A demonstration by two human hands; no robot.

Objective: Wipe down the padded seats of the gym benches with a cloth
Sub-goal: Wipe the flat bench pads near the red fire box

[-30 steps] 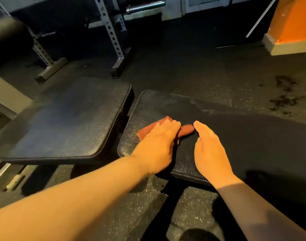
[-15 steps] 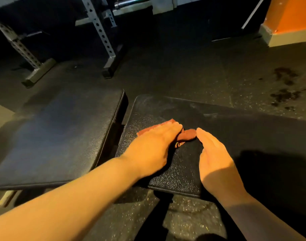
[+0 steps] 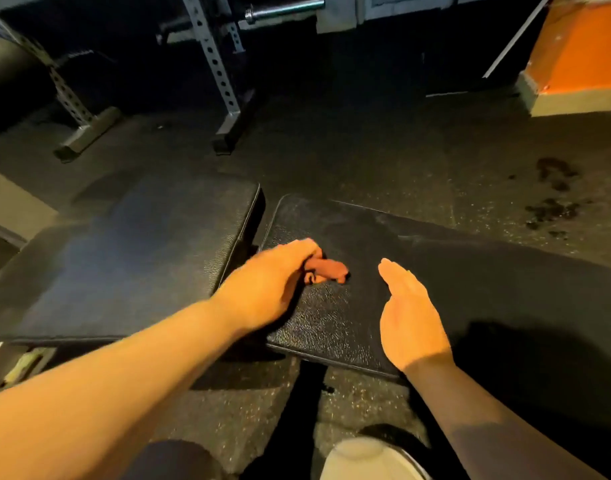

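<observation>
Cloth (image 3: 326,270): reddish-orange, bunched, lying on the near left corner of the right-hand padded seat (image 3: 435,271); partly covered by your fingers.

Left hand (image 3: 266,289): yours, palm down on the cloth, fingers curled over its bunched edge and holding it against the pad.

Right hand (image 3: 409,320): yours, fingers straight and together, holding nothing, set edge-on over the same pad, just beside the cloth but apart from it; whether it touches the pad cannot be told.

Left-hand padded seat (image 3: 131,265): black, textured, separated from the right one by a narrow gap.

Floor (image 3: 383,154): dark speckled rubber, with dark stains (image 3: 553,199) at the far right.

Rack uprights (image 3: 214,60): perforated metal, standing beyond the seats; a bar end (image 3: 283,10) juts above.

Orange block (image 3: 584,46): top right corner.
</observation>
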